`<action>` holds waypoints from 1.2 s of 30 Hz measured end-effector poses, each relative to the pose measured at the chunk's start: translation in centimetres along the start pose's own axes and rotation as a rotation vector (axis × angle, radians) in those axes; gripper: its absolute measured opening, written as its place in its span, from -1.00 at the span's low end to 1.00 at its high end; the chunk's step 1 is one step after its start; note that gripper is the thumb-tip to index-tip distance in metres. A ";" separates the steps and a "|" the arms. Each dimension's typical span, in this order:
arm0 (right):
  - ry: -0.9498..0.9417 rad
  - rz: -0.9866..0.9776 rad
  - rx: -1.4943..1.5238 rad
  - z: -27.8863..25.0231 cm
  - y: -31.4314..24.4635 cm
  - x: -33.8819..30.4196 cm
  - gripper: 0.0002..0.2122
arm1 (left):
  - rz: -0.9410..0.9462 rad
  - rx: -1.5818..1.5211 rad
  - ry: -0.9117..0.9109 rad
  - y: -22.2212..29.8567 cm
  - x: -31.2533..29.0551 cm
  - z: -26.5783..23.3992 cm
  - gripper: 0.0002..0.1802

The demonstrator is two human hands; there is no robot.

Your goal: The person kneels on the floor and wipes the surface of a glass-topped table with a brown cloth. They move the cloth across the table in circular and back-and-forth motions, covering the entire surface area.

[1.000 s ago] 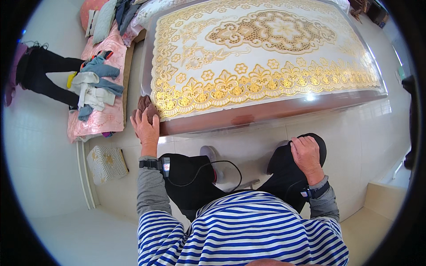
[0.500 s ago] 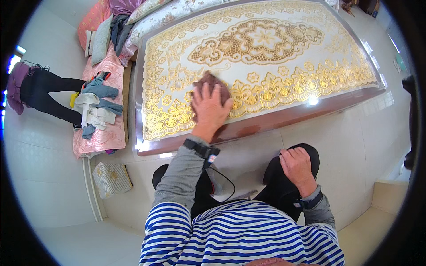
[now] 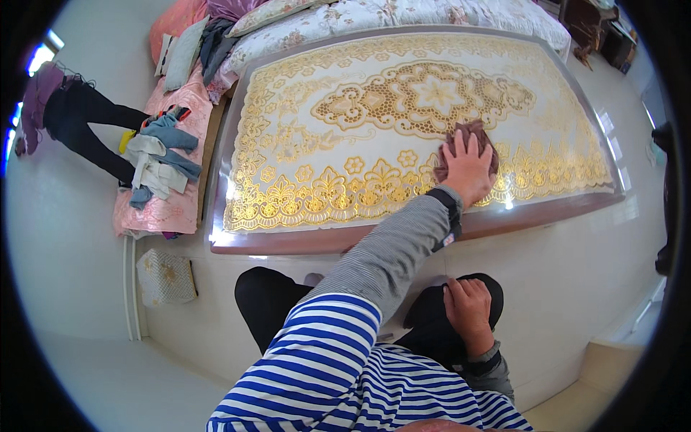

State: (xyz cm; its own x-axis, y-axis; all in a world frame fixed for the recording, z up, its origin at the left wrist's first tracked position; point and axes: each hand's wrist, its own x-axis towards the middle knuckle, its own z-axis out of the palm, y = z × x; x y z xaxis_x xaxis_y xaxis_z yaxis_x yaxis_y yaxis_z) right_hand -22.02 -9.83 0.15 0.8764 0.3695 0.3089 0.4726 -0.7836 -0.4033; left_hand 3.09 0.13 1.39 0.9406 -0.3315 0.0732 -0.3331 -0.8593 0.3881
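My left hand (image 3: 468, 171) holds a bunched brown cloth (image 3: 487, 134) against the tabletop, its fingers spread over the cloth. Under the cloth lies a white tablecloth (image 3: 302, 155) with gold flower borders and a brown-gold oval in its middle. The cloth sits just below the right part of that oval. Resting on my right knee (image 3: 495, 288), my right hand (image 3: 469, 311) is loosely open with nothing in it, fingers laid over the black trousers.
The low table (image 3: 288, 243) has a brown edge facing me. Behind it stands a bed with floral bedding (image 3: 403, 13). At left, folded clothes (image 3: 155, 162) lie on a pink cover (image 3: 162, 214), beside a person (image 3: 83, 115) in black trousers. A patterned box-like stool (image 3: 165, 277) stands on the floor.
My left hand has slid the brown cloth rightward across the tablecloth, from its left part to right of the middle. My right hand stays on the knee. The view has shifted slightly.
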 end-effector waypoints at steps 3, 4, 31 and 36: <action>0.012 0.000 -0.005 -0.3 0.1 -0.2 -0.86 | 0.049 0.039 -0.048 -0.9 0.6 -0.2 -0.22; 0.016 -0.002 -0.005 -0.3 0.1 -0.2 -0.84 | 0.064 0.037 -0.046 -1.8 0.5 -0.5 -0.23; -0.070 -0.038 -0.142 1.6 -2.9 0.8 -0.85 | -1.006 0.342 0.423 -41.2 -26.4 -16.5 -0.25; -0.043 -0.042 -0.134 1.3 -2.3 0.5 -0.85 | -0.887 0.364 0.377 -37.9 -23.5 -15.2 -0.24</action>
State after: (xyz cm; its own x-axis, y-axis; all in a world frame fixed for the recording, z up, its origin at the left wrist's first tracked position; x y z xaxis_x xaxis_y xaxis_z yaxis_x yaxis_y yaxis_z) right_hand -22.55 -7.16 0.08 0.8604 0.4225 0.2850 0.4951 -0.8255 -0.2710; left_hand -5.42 46.40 -1.04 0.7967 0.5690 0.2035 0.5501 -0.8223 0.1457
